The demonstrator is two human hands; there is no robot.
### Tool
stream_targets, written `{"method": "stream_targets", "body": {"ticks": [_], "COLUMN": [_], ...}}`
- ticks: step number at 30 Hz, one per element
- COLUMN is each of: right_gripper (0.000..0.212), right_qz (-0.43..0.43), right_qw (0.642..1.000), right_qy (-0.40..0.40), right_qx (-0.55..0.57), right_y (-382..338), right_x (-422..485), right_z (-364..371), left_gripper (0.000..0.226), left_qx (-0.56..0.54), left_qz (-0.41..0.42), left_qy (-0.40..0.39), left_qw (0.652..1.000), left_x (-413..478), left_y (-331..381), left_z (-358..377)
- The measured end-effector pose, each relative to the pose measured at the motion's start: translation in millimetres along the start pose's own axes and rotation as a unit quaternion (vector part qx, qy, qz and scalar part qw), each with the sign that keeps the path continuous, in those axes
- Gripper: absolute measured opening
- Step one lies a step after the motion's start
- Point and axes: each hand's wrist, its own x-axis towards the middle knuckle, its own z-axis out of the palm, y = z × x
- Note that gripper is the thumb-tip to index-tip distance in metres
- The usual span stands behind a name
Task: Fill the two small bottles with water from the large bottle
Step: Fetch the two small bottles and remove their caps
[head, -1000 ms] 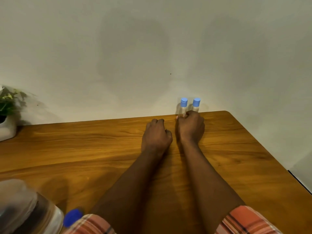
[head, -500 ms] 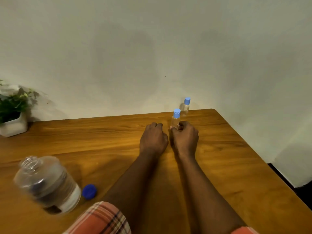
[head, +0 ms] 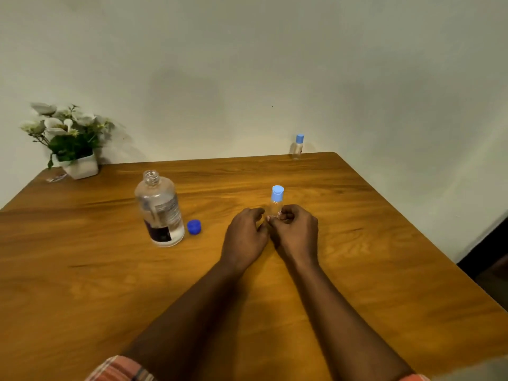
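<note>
**Uncapping step, first small bottle; cap still on.**

Near small bottle (head: 276, 209) upright on table (head: 357, 243), pinched low on its clear body by right hand (head: 295, 232), with the light-blue cap (head: 277, 192) in place. Left hand (head: 244, 235) just beside it, fingers loosely curled, holding nothing; contact with the bottle not discernible. Large bottle (head: 160, 213) upright and open to the left, dark blue cap (head: 194, 226) near its base. Second small bottle (head: 297, 148) capped, at the far table edge by the wall, well apart. Judgement: keep the right-hand grip low and firm, bring left fingertips onto the light-blue cap, and twist without tilting. Park the cap clear of the pouring path. Expect spill risk at the narrow neck, so pour slowly.
</note>
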Motion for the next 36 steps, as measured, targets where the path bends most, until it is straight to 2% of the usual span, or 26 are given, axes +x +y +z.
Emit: {"method": "stream_targets", "body": {"ticks": [7,15,25,27,32,36], "right_gripper": [0.023,0.022,0.017,0.021,0.033,0.034], "right_qz": [-0.018,-0.029,0.003,-0.004,-0.015,-0.013], "right_qw": [0.999,0.995,0.963,0.964,0.973,0.973], "right_qy": [-0.041,-0.088,-0.181,-0.178,-0.103,-0.129], "right_qx": [0.015,0.038,0.199,0.198,0.206,0.193], "right_y": [-12,-18,-22,-23,-26,-25], "right_x": [-51,-65,-67,-65,-55,-53], "right_z": [-10,-8,-9,-10,-16,-19], "left_gripper": [0.05,0.059,0.045,0.043,0.041,0.042], "left_qx": [-0.015,-0.024,-0.019,-0.016,0.004,0.006], "left_qz": [0.009,-0.005,0.003,0.011,0.034,0.033], "left_qy": [-0.017,0.008,0.032,0.037,0.03,0.003], "left_qw": [1.0,1.0,0.999,0.999,0.999,0.999], "left_x": [-55,-75,-70,-67,-67,-67], "left_y": [-4,-10,-12,-15,-28,-34], "left_z": [-31,-50,-59,-66,-83,-88]}}
